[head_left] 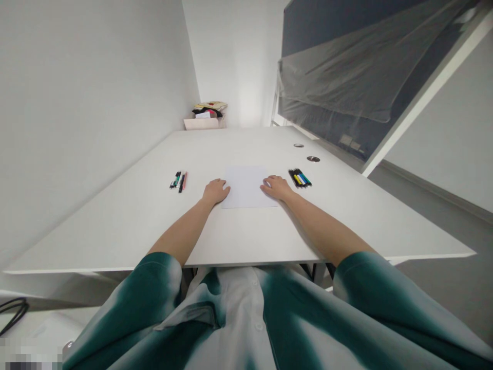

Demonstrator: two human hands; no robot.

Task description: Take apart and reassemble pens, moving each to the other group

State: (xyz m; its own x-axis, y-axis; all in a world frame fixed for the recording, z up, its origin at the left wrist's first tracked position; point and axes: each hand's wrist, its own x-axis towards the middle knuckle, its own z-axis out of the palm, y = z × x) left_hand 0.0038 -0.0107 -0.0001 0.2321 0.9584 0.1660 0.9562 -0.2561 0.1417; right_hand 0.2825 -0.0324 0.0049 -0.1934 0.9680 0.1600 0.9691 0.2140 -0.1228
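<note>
A sheet of white paper (pixel 246 187) lies flat on the white table between my hands. My left hand (pixel 216 190) rests at the paper's left edge, palm down, with the thumb apart from the fingers. At the right edge lies my right hand (pixel 276 187), also palm down with its fingers stretched toward the sheet. Neither hand grips anything. Several pens (pixel 179 181) lie to the left of my left hand. Beyond my right hand sits a row of several markers (pixel 300 178) with black, yellow, white, blue and green parts.
The white table (pixel 246 236) meets a wall on the left. A box (pixel 201 124) with cloth-like items stands at its far end. Two round fittings (pixel 313 159) are set in the tabletop at the right. A dark panel (pixel 346 77) under clear plastic film rises beyond the right edge.
</note>
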